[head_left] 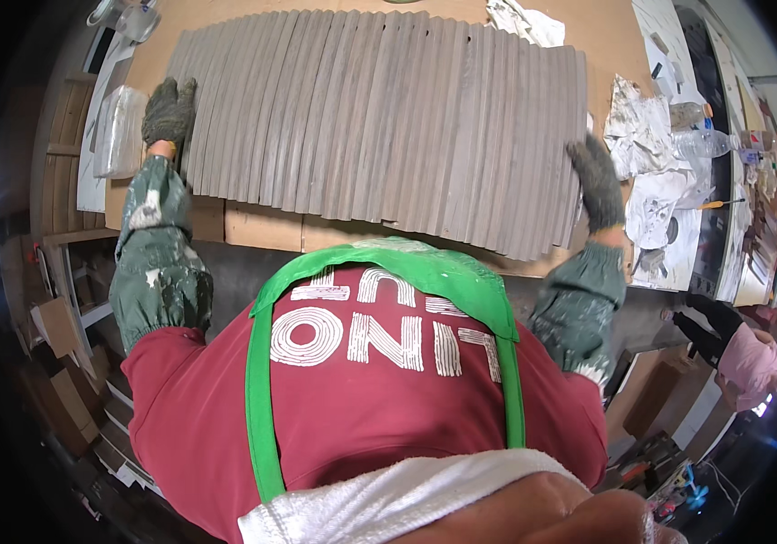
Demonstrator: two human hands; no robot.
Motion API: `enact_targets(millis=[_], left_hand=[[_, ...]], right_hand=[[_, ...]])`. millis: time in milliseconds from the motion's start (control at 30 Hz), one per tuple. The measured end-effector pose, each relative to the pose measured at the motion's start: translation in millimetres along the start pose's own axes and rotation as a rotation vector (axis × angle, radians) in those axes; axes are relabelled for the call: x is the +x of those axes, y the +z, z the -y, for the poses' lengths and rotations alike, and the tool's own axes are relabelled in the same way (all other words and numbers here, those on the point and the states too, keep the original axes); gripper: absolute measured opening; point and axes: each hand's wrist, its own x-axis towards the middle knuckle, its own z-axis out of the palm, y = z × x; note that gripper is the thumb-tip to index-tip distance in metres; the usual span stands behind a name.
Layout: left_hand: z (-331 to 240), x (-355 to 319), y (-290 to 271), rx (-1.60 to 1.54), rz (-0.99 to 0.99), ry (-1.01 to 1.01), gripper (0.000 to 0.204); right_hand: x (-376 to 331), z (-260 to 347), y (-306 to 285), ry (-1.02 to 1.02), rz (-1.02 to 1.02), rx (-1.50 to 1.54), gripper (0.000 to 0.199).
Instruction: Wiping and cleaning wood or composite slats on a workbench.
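Far left, a clear container (137,22) at the upper corner of the counter (91,189), and below it a block wrapped in clear plastic (120,133). Just right of the block, the left hand (169,111) in a dark, soiled glove: fingers extended and unclenched, lying along the left end of the grey-brown strips (379,118). These fill the middle, many laid side by side on a cardboard sheet (608,50), long sides together, their ends forming an uneven, stepped edge nearest the wearer. A white cloth (532,23) lies beyond the row's far edge, right of centre. At the right end, the right hand (598,186), gloved alike, fingers loosely extended beside the outermost strips; slight blur, contact cannot be told. Further right, stained crumpled cloths (638,131), clear plastic bottles (701,142) and a tool with an orange handle (715,205). Far right, beyond the counter, another person (747,363) in a pink top.
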Motion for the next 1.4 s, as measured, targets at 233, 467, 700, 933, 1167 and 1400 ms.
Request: enact_targets(millis=[233,467,700,933,1167,1400], left_hand=[[-219,-172,-94,-0.694,-0.053,1.237,0.05],[-306,-230,-59,-0.595,0.109,1.643,0.066],[-299,-221,-46,-0.664,0.108,1.594,0.078],[-293,-221,-52,-0.58,0.129,1.598,0.082],[-292,-221,-54,-0.607,0.114,1.634,0.079],[-233,-187,-41,-0.432,-0.034,1.244,0.071]], right_hand=[[137,53,16,-0.442,-0.129,-0.81,0.065],[176,14,30,-0.579,0.04,-1.056,0.057],[169,17,18,-0.555,0.112,-1.063,0.056],[11,56,58,-0.573,0.11,-1.07,0.064],[-5,44,66,-0.634,0.108,-1.093,0.063],[-44,49,71,-0.595,0.177,-1.104,0.069]])
